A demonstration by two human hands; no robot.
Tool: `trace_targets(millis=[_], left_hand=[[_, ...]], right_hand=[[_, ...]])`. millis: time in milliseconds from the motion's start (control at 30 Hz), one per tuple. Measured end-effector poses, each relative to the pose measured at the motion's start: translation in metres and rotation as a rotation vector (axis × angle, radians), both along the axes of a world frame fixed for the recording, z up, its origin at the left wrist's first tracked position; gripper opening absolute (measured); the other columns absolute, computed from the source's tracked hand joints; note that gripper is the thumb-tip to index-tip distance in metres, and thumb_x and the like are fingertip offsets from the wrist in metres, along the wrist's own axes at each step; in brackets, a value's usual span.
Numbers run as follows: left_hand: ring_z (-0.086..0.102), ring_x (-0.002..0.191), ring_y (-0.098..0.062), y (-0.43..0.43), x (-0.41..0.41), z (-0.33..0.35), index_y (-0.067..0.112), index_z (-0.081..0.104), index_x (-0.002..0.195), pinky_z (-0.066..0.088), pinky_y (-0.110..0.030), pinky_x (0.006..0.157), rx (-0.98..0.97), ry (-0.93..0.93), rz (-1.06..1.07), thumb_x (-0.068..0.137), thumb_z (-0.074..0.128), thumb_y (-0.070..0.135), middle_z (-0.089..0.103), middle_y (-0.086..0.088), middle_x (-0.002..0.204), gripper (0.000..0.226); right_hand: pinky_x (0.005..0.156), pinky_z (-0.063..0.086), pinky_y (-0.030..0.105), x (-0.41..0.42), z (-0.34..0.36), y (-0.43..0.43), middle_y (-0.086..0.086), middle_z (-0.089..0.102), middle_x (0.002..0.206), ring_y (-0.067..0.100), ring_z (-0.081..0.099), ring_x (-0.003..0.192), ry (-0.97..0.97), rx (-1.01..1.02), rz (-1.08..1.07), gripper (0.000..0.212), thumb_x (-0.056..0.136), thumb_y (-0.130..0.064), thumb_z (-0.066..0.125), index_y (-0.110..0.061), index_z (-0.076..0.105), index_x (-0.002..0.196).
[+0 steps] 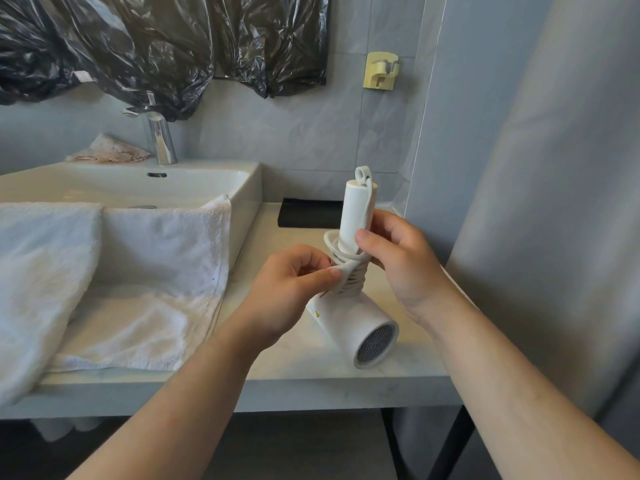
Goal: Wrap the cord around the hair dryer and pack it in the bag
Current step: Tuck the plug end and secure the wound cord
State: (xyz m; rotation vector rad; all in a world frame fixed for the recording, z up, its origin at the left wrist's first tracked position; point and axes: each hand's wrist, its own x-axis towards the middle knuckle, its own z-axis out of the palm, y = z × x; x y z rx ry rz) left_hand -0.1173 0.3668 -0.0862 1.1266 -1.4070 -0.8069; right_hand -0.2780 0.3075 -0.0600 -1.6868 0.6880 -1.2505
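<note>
White hair dryer (349, 327) sits just off frame centre toward 4 o'clock. Its handle (356, 209) points up to 12 and its barrel is down on the countertop (311, 362), with the mesh grille (375, 342) facing 4 o'clock. The cord (353, 277) is coiled in several turns round the lower handle, one loose loop on top.

Left hand (291, 292) comes in from 7 o'clock. Fingers are curled, and thumb and forefinger pinch the cord at the coil's 9 o'clock side. Right hand (405, 258) comes in from 4 o'clock, fingers and thumb curled round the handle just above the coil, gripping it.

A flat black item (308, 213) lies on the counter at the dryer's 11 o'clock, against the wall; can't tell what it is. Sink (242, 188) is at 10 o'clock with a white towel (145, 271) draped over its front edge and onto the counter at 9. Chrome faucet (161, 136) is at 10–11. Black plastic sheeting (156, 39) hangs on the wall at 11–12. Cream wall hook (381, 71) is at 1 o'clock.
</note>
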Motion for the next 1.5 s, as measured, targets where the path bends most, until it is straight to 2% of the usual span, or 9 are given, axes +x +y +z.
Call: trace_targets(millis=[233,400,633,900,1033,1167,1233,1333,1500], left_hand=[[0.046,0.073,-0.012,-0.012,-0.015,-0.008,0.014,0.054,0.068,0.037,-0.029,0.067,-0.051,-0.03,0.052,0.066,0.063,0.033,0.052,0.0,0.082,0.021],[0.042,0.072,-0.007,-0.023,-0.024,-0.027,0.016,0.047,0.069,0.034,-0.018,0.063,-0.162,-0.089,0.133,0.066,0.05,0.043,0.048,0.004,0.08,0.028],[0.047,0.078,-0.015,-0.034,-0.035,-0.051,0.004,0.049,0.083,0.038,-0.022,0.068,-0.382,-0.201,0.284,0.089,0.04,0.032,0.051,-0.005,0.083,0.03],[0.048,0.082,-0.015,-0.033,-0.039,-0.053,0.009,0.05,0.086,0.039,-0.023,0.072,-0.468,-0.334,0.293,0.095,0.041,0.036,0.051,-0.002,0.089,0.03],[0.049,0.083,-0.015,-0.034,-0.041,-0.054,0.009,0.049,0.085,0.039,-0.02,0.072,-0.47,-0.334,0.303,0.092,0.044,0.034,0.053,-0.002,0.091,0.026],[0.054,0.094,-0.016,-0.035,-0.041,-0.056,0.007,0.051,0.086,0.04,-0.02,0.077,-0.457,-0.356,0.329,0.089,0.045,0.035,0.056,-0.003,0.094,0.028],[0.054,0.11,-0.01,-0.033,-0.041,-0.057,0.01,0.053,0.09,0.04,-0.014,0.082,-0.401,-0.366,0.328,0.086,0.045,0.04,0.059,0.002,0.1,0.031],[0.054,0.099,-0.006,-0.03,-0.042,-0.056,0.015,0.052,0.092,0.04,-0.017,0.074,-0.325,-0.352,0.344,0.08,0.043,0.048,0.061,0.005,0.102,0.036],[0.055,0.096,-0.008,-0.03,-0.042,-0.057,0.012,0.053,0.091,0.041,-0.023,0.073,-0.34,-0.353,0.362,0.078,0.044,0.046,0.063,0.002,0.101,0.038]], right_hand=[[0.082,0.045,0.046,0.0,0.004,-0.016,0.008,0.062,0.088,0.025,0.06,0.088,-0.065,0.105,0.059,0.02,0.069,-0.03,0.067,-0.021,0.063,0.087],[0.077,0.046,0.028,-0.006,-0.004,-0.022,0.006,0.06,0.091,0.017,0.058,0.086,-0.089,0.206,0.292,0.046,0.067,-0.019,0.073,-0.015,0.06,0.111],[0.087,0.046,0.039,-0.004,-0.032,-0.034,0.009,0.062,0.103,0.024,0.057,0.094,-0.368,0.316,0.681,0.06,0.061,-0.012,0.083,-0.012,0.056,0.115],[0.091,0.045,0.041,-0.014,-0.034,-0.042,0.011,0.066,0.098,0.024,0.06,0.095,-0.38,0.318,0.517,0.059,0.055,-0.027,0.09,-0.005,0.066,0.104],[0.08,0.053,0.034,-0.028,-0.022,-0.042,0.009,0.069,0.093,0.021,0.064,0.089,-0.274,0.264,0.395,0.064,0.056,-0.022,0.088,-0.001,0.058,0.108],[0.076,0.052,0.034,-0.028,-0.017,-0.039,0.003,0.067,0.081,0.019,0.063,0.082,-0.234,0.305,0.308,0.041,0.069,-0.004,0.065,-0.01,0.06,0.109],[0.075,0.052,0.034,-0.022,-0.017,-0.037,0.003,0.067,0.078,0.018,0.063,0.078,-0.245,0.316,0.265,0.03,0.068,-0.006,0.064,-0.012,0.067,0.097],[0.068,0.052,0.032,-0.013,-0.019,-0.033,0.002,0.063,0.07,0.015,0.063,0.067,-0.295,0.293,0.196,0.012,0.067,-0.008,0.066,-0.018,0.069,0.072],[0.072,0.053,0.036,-0.016,-0.019,-0.033,0.005,0.068,0.08,0.02,0.066,0.076,-0.279,0.264,0.175,0.025,0.066,-0.008,0.069,-0.009,0.061,0.09]])
